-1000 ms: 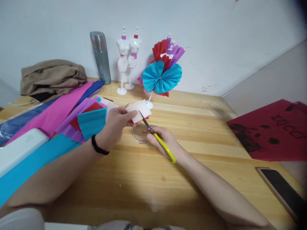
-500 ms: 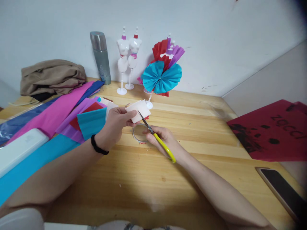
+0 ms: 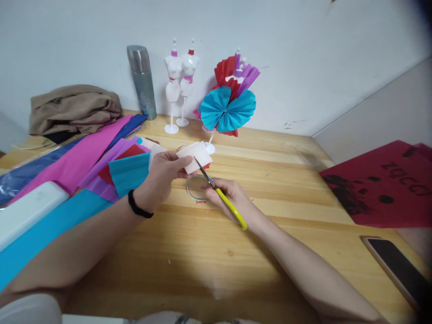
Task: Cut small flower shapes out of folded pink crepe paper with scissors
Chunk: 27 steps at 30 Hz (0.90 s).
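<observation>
Above the middle of the table, my left hand (image 3: 164, 173) pinches a small folded piece of pale pinkish-white paper (image 3: 195, 155). My right hand (image 3: 227, 195) grips a pair of yellow-handled scissors (image 3: 231, 208), whose dark blades lie against the paper with the tip near my left thumb. How far the blades are parted is hard to make out. Beneath the hands, a round clear ring-edged roll, perhaps tape (image 3: 196, 188), rests on the wood, with small red scraps beside it.
To the left lie coloured paper sheets (image 3: 130, 168), a pink sheet (image 3: 77, 155), a white box (image 3: 33, 211) and brown cloth (image 3: 76, 108). Behind stand a flask (image 3: 143, 85), white mannequins (image 3: 173, 85) and pleated blue paper (image 3: 227, 110). A red bag (image 3: 381, 189) and phone (image 3: 394, 270) are right.
Almost nothing differs. Both hands, the paper and the scissors hold the same position, apart from a very slight shift of the view.
</observation>
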Tool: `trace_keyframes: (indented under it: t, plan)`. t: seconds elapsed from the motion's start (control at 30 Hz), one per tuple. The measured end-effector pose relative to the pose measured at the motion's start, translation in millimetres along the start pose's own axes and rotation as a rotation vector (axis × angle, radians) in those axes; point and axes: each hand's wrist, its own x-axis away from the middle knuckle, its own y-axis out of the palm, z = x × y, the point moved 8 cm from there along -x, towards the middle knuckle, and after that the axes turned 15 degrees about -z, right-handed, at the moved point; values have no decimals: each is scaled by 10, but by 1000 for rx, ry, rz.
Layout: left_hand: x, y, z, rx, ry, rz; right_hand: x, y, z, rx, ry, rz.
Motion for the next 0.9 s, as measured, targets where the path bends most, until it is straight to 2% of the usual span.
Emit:
trace_keyframes:
  t: [0.5, 0.9]
  plan:
    - [1, -2, -1, 20, -13, 27, 9, 9, 13, 10, 33, -2]
    - [5, 9, 10, 19, -19, 31, -1, 10, 20, 14, 5, 2]
